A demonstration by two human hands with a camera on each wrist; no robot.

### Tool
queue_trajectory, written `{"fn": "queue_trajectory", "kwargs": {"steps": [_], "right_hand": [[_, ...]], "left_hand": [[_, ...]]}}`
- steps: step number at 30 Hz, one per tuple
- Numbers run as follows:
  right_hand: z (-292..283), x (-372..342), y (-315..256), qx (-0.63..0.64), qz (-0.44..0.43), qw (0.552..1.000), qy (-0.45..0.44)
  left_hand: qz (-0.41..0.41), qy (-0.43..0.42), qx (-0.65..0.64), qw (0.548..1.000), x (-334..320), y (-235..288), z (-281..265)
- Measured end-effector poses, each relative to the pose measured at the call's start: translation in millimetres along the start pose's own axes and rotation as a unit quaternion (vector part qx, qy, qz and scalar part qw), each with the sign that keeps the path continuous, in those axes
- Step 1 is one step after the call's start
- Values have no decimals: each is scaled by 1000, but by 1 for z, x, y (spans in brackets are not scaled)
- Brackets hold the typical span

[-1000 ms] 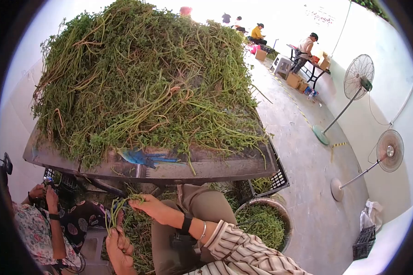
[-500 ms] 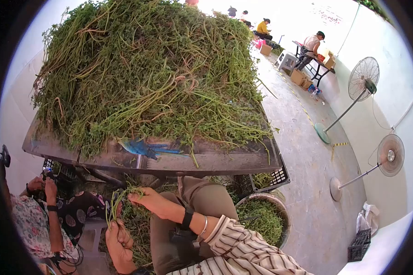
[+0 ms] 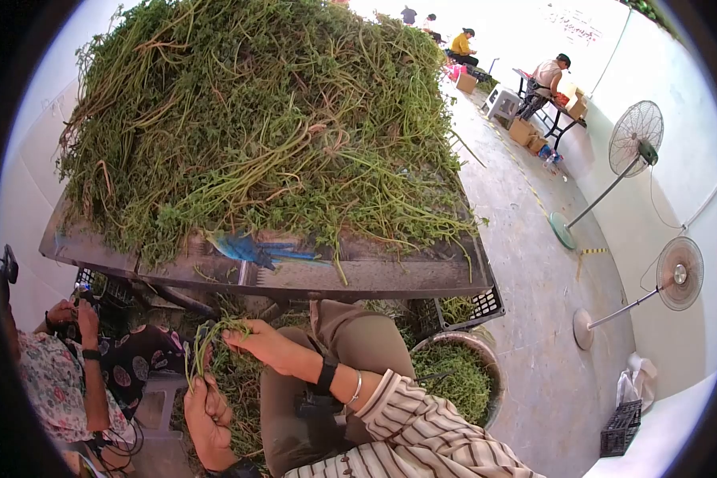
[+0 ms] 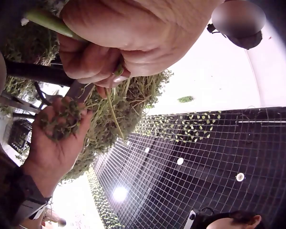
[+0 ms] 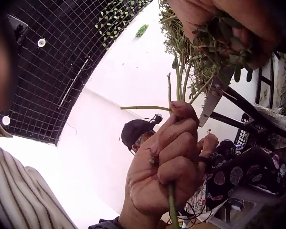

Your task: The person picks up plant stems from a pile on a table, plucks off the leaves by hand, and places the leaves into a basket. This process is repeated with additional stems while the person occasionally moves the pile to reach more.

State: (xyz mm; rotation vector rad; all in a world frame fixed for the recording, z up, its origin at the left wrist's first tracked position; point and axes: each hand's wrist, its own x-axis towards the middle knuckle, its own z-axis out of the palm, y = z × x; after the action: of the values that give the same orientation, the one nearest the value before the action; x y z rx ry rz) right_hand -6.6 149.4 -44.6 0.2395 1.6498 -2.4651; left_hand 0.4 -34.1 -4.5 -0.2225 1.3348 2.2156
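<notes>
Pale walls (image 3: 677, 80) and a grey floor (image 3: 526, 350) go around a brown table (image 3: 382, 277). On the table is a big heap (image 3: 255, 119) of green plants. A blue thing (image 3: 251, 251) lies near the front edge.

Below that edge, a small bunch (image 3: 198, 354) of green stems is between the two hands. The left hand (image 3: 209, 426) is low, with its fingers curled tight round the stems. One thick stem (image 5: 172, 207) pokes out under this fist. The right hand (image 3: 267, 348) is higher up, and its fingers grip the leafy tops.

Right of the knees (image 3: 366, 342) is a round tub (image 3: 499, 378) full of greens. Another person (image 3: 56, 390) sits on the left. Two fans (image 3: 679, 273) stand by the wall.
</notes>
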Motion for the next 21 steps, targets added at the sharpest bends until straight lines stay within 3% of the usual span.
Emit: {"fn": "queue_trajectory", "kwargs": {"steps": [7, 21], "right_hand": [[2, 7, 10, 4, -44, 999, -9], [6, -4, -3, -1, -26, 1000, 2]], "left_hand": [[-1, 3, 2, 1000, 1, -1, -1], [-3, -5, -3, 1000, 1, -1, 0]]}}
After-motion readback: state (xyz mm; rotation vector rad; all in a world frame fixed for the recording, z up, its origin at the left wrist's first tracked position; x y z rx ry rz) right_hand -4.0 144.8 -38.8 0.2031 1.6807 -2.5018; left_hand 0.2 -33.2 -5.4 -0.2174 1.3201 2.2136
